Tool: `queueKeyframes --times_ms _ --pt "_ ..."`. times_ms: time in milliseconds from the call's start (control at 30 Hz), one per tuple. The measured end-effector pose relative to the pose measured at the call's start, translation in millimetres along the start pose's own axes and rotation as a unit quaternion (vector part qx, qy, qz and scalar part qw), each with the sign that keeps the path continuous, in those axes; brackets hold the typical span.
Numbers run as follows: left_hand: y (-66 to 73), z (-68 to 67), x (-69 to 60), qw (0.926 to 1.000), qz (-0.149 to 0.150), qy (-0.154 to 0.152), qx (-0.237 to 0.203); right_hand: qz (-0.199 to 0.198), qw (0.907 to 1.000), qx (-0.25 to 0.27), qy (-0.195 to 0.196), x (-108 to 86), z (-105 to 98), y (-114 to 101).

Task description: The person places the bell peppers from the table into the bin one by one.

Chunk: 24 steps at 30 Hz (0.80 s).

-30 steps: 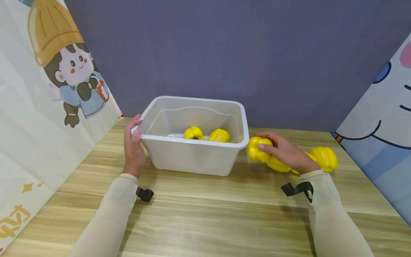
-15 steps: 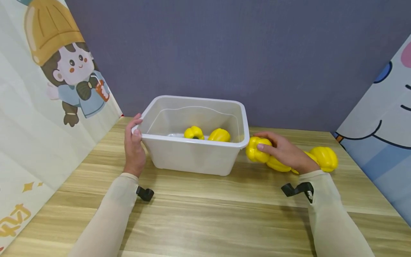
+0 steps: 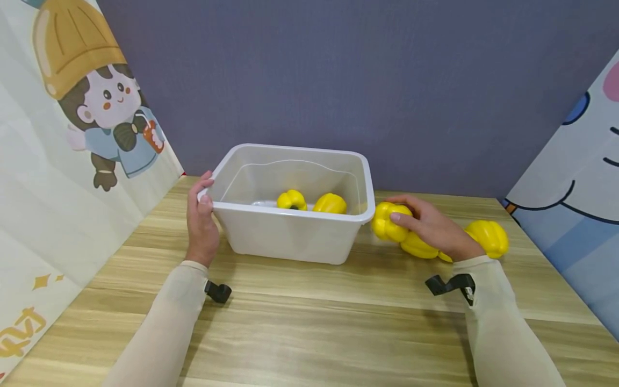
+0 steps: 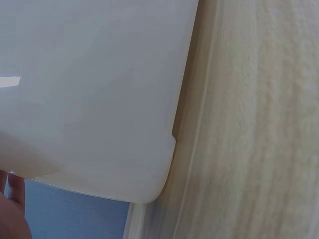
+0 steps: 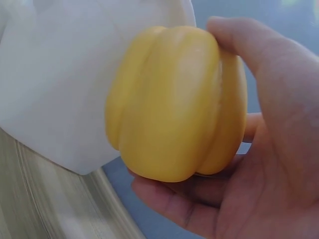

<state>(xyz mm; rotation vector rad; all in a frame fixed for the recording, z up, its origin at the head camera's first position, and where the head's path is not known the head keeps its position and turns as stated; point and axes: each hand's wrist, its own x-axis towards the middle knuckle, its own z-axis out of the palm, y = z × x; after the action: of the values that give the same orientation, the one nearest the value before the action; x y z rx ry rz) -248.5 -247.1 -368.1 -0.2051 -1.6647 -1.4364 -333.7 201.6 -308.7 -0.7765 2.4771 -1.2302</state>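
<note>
A white plastic bin (image 3: 285, 236) stands on the wooden table, with two yellow bell peppers inside: one (image 3: 292, 200) near the middle, the other (image 3: 330, 203) to its right. My left hand (image 3: 200, 228) grips the bin's left rim, thumb on the near side. In my right hand (image 3: 430, 226) I hold a yellow bell pepper (image 3: 390, 221) just outside the bin's right end, below rim height; the right wrist view shows thumb and fingers round this pepper (image 5: 174, 104). Under that hand lies another yellow pepper (image 3: 418, 247), partly hidden. One more pepper (image 3: 488, 238) lies beyond the wrist.
A dark grey-blue panel (image 3: 387, 97) rises behind the table (image 3: 309, 322). Printed sheets with cartoon figures flank it at left (image 3: 38, 204) and right (image 3: 575, 215). The bin stands close to the back panel.
My right hand and the pepper in it have shifted very slightly up and to the right. The left hand and the bin stay where they were.
</note>
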Motion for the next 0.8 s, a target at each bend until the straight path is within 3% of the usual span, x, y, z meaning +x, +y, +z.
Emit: queueKeyframes --times_ms 800 --pt "2.3 -0.5 -1.0 1.0 -0.003 0.001 0.005 -0.009 0.9995 0.006 0.031 -4.6 -4.9 -4.2"
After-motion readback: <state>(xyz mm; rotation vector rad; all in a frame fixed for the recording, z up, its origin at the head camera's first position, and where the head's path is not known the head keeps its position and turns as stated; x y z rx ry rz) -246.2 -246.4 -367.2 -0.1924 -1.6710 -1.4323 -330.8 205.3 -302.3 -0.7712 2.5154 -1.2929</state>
